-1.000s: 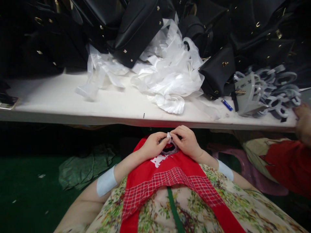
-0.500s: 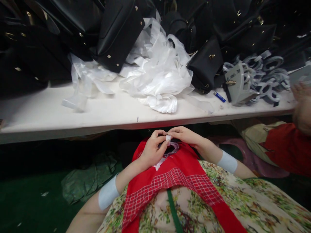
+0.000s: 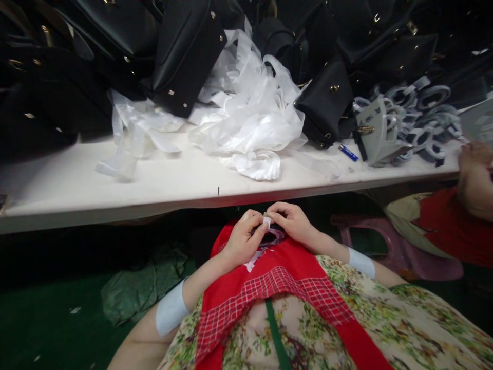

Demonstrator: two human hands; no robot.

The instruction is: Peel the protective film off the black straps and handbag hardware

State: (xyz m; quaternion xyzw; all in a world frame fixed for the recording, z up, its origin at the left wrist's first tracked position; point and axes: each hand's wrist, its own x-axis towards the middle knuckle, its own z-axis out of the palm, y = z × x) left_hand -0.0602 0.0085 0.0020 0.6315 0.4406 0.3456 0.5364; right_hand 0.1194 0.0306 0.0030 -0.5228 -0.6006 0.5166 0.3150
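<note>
Over my lap, my left hand [image 3: 244, 239] pinches a small white tab [image 3: 266, 221] between thumb and fingers. My right hand [image 3: 293, 222] is closed beside it, its thumb and fingertips meeting at the tab's upper end. What those right fingertips grip is too small to make out. Just beneath both hands, a purplish ring-shaped coil [image 3: 276, 237] rests on the red apron [image 3: 296, 262], partly covered by my fingers.
Beyond the hands runs a white table [image 3: 185, 177] with a heap of white translucent wrapping [image 3: 250, 118], black bags [image 3: 185, 56], a blue lighter [image 3: 348, 152] and grey coiled straps [image 3: 433, 123]. A pink stool [image 3: 400, 252] and another person's hand [image 3: 475, 174] are at right.
My right fingers have bent and drawn in more tightly at the white tab's upper end. My left hand keeps its pinch. The other person's hand at right has shifted lower.
</note>
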